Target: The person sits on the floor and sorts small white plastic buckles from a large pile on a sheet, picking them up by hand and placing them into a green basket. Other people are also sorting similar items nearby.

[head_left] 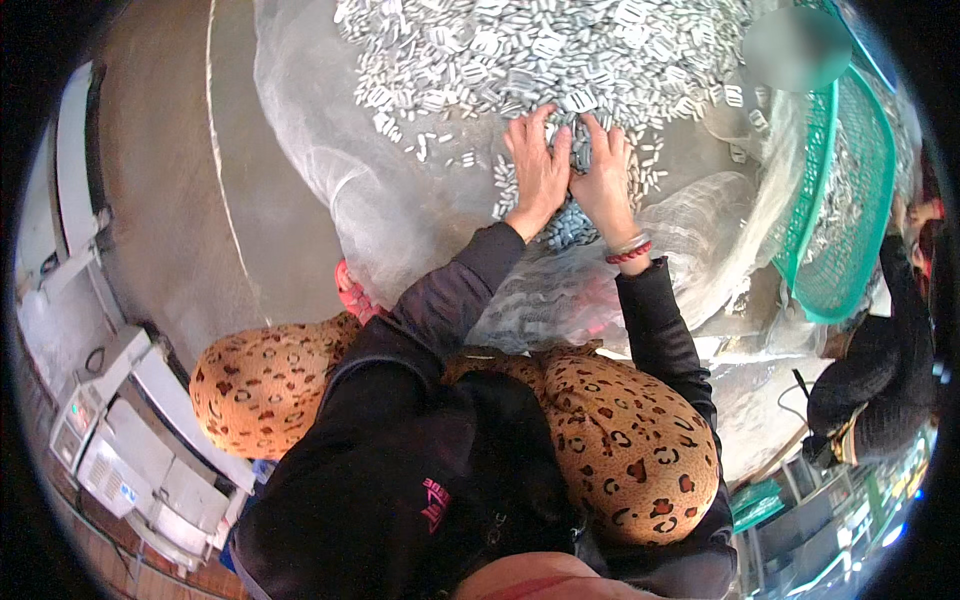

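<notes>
A big heap of small silver metal buckle parts lies on a white mesh sheet spread over the floor. My left hand and my right hand lie side by side, palms down and fingers spread, on the near edge of the heap. Both press on the loose parts and grip nothing. A smaller pile of the parts sits between my wrists. My right wrist wears red and silver bracelets. My knees in leopard-print trousers show below my dark sleeves.
A green mesh basket holding more metal parts stands at the right. Another person in dark clothes crouches beside it. A red sandal is by my left knee. Grey floor lies left, with a white machine at the lower left.
</notes>
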Available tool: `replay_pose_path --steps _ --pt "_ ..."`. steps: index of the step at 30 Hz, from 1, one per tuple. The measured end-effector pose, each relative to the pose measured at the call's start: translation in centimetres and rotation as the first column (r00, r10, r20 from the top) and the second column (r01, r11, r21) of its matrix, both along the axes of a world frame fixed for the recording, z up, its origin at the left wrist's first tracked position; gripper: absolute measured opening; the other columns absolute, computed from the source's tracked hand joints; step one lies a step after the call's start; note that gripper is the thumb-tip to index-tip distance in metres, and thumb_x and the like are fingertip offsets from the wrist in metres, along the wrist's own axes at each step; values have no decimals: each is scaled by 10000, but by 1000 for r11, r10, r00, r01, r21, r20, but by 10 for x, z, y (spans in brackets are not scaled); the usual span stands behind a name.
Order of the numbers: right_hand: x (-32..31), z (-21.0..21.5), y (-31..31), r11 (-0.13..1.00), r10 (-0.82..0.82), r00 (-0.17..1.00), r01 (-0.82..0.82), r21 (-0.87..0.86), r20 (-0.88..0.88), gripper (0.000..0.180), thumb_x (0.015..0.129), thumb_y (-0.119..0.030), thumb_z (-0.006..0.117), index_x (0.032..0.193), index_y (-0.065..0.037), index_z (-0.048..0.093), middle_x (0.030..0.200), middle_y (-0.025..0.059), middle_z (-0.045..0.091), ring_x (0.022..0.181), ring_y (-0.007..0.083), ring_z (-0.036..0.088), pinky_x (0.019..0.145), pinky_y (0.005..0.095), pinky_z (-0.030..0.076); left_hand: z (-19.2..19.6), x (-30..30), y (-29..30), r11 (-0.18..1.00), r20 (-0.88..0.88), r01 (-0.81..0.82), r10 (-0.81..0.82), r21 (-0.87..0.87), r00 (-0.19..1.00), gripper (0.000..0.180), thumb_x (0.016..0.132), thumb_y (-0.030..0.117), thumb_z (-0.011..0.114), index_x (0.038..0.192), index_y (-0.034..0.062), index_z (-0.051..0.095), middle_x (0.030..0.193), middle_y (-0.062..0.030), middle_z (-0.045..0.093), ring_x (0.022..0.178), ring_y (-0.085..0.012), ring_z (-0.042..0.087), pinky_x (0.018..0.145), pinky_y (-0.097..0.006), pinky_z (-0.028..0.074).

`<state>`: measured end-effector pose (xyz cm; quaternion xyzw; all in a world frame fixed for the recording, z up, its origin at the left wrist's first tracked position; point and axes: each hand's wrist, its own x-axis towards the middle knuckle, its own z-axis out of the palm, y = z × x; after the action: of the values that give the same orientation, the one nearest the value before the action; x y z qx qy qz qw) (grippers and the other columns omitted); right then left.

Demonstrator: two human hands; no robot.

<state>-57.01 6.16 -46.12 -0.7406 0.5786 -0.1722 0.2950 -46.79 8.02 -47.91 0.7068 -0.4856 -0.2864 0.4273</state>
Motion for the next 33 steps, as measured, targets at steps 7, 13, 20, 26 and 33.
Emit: replay_pose_path --steps 7,13,20,26,33 --pt "-39 56 -21 841 -396 731 45 539 557 470 811 -45 625 1257 -2 486 1107 130 593 960 175 590 782 293 499 61 8 -32 955 -748 296 -177 27 640 546 856 232 636 1304 30 398 1260 -100 443 1122 -173 451 965 -299 358" --pt "-56 56 -28 617 -681 422 -109 779 599 587 913 18 425 1444 -88 199 1296 180 419 997 302 580 802 404 536 36 71 -63 749 -810 658 -334 83 482 477 920 83 510 1376 76 371 1349 -105 435 1044 -183 569 882 -315 499" --pt "-51 59 -26 774 -568 470 25 633 676 776 832 93 499 1458 -95 82 1267 233 441 962 314 614 736 389 572 60 86 -85 721 -669 674 -423 160 611 373 963 244 451 1307 98 468 1164 -103 563 872 -195 592 696 -340 584" --pt "-62 56 -31 829 -476 721 178 530 503 535 810 -7 629 1309 -14 435 887 98 650 668 150 628 569 251 500 81 74 -97 637 -153 631 -640 442 753 317 948 334 472 1169 151 608 941 -84 641 699 -126 590 484 -283 517" --pt "-51 65 -32 633 -733 113 -249 733 671 416 952 -223 458 1305 -5 422 1101 185 577 989 309 595 823 407 527 56 84 -103 638 209 691 -767 338 607 344 953 283 440 1175 70 594 1057 -68 643 916 -188 620 784 -317 496"
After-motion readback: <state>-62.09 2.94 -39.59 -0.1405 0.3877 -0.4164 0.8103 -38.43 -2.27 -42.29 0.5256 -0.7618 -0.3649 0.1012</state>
